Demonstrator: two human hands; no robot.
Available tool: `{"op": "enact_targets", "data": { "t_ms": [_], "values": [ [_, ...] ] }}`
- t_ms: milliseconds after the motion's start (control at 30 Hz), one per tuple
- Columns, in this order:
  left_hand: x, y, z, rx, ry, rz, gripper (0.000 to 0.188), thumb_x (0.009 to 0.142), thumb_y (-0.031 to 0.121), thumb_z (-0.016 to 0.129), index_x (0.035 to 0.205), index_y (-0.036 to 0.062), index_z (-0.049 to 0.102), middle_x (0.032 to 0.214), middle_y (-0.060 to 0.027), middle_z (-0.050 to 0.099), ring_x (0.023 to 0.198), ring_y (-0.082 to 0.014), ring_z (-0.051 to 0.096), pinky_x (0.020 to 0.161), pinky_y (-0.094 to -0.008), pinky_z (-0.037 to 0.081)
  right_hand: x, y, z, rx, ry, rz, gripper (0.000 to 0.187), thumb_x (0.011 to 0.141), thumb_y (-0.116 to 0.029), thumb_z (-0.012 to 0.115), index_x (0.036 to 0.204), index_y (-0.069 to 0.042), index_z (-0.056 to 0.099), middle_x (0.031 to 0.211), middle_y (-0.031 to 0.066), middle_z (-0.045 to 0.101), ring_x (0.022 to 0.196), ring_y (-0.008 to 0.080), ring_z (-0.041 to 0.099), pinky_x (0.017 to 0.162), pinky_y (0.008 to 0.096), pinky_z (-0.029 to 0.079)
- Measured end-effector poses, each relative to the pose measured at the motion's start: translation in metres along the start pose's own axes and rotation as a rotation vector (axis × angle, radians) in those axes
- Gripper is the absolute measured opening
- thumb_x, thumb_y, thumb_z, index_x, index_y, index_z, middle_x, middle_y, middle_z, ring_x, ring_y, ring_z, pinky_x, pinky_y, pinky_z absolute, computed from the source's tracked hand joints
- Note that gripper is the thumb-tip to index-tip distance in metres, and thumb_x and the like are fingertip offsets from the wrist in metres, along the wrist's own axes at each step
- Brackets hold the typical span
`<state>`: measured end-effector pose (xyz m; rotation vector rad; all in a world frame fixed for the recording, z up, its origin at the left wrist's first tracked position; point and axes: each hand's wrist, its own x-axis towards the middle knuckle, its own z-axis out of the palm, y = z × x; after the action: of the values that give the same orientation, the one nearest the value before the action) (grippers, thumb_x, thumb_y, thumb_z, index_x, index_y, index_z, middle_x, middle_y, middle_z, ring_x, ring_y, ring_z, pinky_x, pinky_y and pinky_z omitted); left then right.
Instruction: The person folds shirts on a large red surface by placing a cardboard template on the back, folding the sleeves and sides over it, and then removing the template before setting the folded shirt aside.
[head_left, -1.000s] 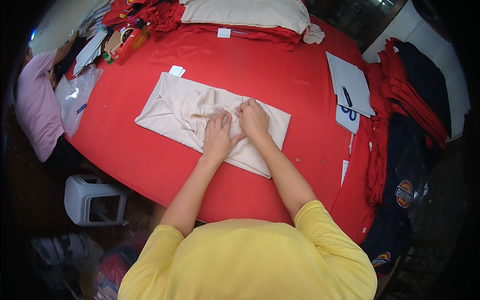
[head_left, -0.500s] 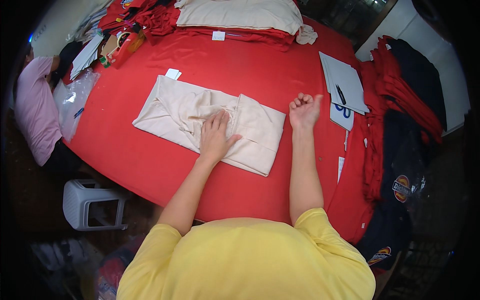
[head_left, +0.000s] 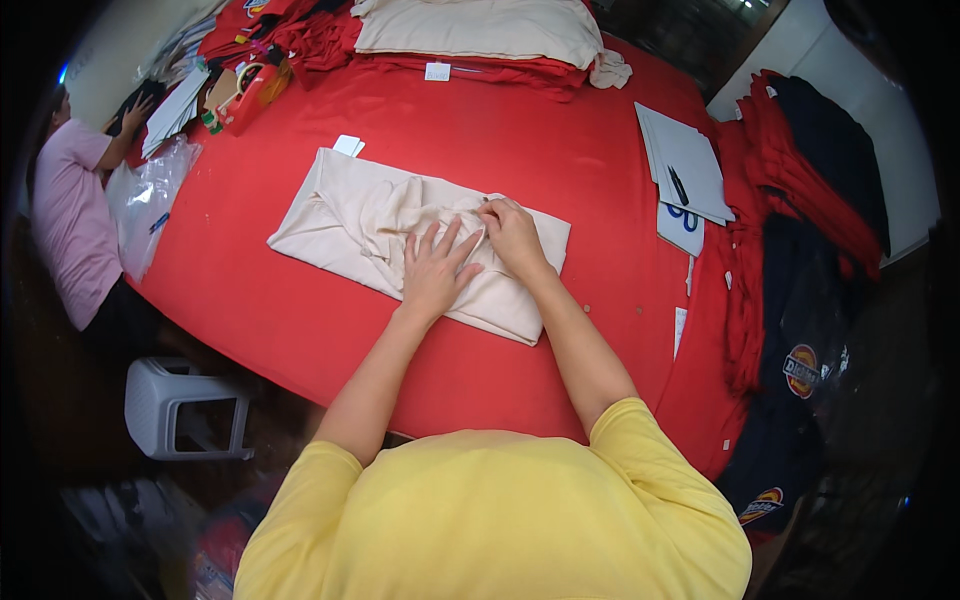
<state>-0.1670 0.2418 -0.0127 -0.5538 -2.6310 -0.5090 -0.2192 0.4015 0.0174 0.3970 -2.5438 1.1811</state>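
A cream folded garment lies aslant on the red-covered table, its middle crumpled into loose folds. My left hand rests on it with fingers spread, pressing on the cloth. Close to its fingertips, my right hand is closed in a pinch on a bit of the garment's fabric near the far edge. The pinched part is mostly hidden by the fingers. White tags or cards stick out past the garment's far left corner.
Stacked cream cloth over red garments lies at the far side. On the right are white cards with a pen, blue-handled scissors and red garments. A tape dispenser, stool and another person are left.
My right hand has come left from beside the garment and taken hold of its cloth. My left hand's fingers have spread. The other person's arm has risen.
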Motion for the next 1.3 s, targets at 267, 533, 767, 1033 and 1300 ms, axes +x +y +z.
{"op": "enact_targets", "data": {
  "t_ms": [267, 533, 767, 1033, 1300],
  "values": [
    [-0.004, -0.001, 0.0, 0.035, -0.08, -0.047, 0.047, 0.088, 0.049, 0.056, 0.128, 0.0245, 0.06, 0.145, -0.0034, 0.044, 0.136, -0.031, 0.034, 0.112, -0.0564, 0.019, 0.01, -0.002, 0.022, -0.249, -0.09, 0.121, 0.016, 0.081, -0.019, 0.065, 0.087, -0.004, 0.066, 0.088, 0.0117, 0.066, 0.079, 0.0322, 0.062, 0.072, 0.0397, 0.048],
    [0.005, 0.007, -0.001, -0.011, -0.165, -0.05, 0.048, 0.09, 0.048, 0.054, 0.127, 0.0193, 0.061, 0.149, -0.0034, 0.039, 0.14, -0.0306, 0.029, 0.113, -0.0554, 0.016, 0.034, 0.048, -0.007, 0.948, 0.119, 0.569, 0.01, 0.09, -0.015, 0.058, 0.085, -0.009, 0.063, 0.074, 0.0035, 0.059, 0.065, 0.0178, 0.056, 0.055, 0.033, 0.045],
    [0.005, -0.013, -0.016, -0.322, 0.097, -0.074, 0.041, 0.087, 0.028, 0.062, 0.124, 0.0118, 0.06, 0.141, -0.0112, 0.047, 0.132, -0.0325, 0.038, 0.109, -0.049, 0.029, -0.039, 0.032, -0.139, 1.978, 0.686, -0.044, 0.038, 0.094, -0.04, 0.054, 0.076, -0.007, 0.057, 0.075, 0.0059, 0.056, 0.059, 0.0183, 0.05, 0.059, 0.0331, 0.043],
    [-0.015, 0.061, -0.022, -0.337, 0.008, 0.177, 0.055, 0.081, 0.032, 0.069, 0.122, -0.0013, 0.055, 0.119, -0.0175, 0.056, 0.103, -0.0341, 0.053, 0.092, -0.044, 0.044, -0.106, 0.007, -0.068, 0.341, 0.199, 0.635, 0.069, 0.083, -0.001, 0.066, 0.142, -0.001, 0.029, 0.094, 0.0157, 0.062, 0.071, 0.0176, 0.063, 0.061, 0.0283, 0.054],
    [0.01, 0.093, -0.057, -0.342, -0.407, -0.155, 0.078, 0.078, 0.047, 0.069, 0.127, -0.009, 0.046, 0.105, -0.0269, 0.062, 0.096, -0.0373, 0.061, 0.087, -0.046, 0.048, -0.098, -0.022, -0.06, 0.758, 0.117, 0.456, 0.059, 0.092, -0.014, 0.057, 0.144, 0.001, 0.031, 0.126, 0.0212, 0.053, 0.119, 0.0266, 0.051, 0.099, 0.0371, 0.042]
  ]
}}
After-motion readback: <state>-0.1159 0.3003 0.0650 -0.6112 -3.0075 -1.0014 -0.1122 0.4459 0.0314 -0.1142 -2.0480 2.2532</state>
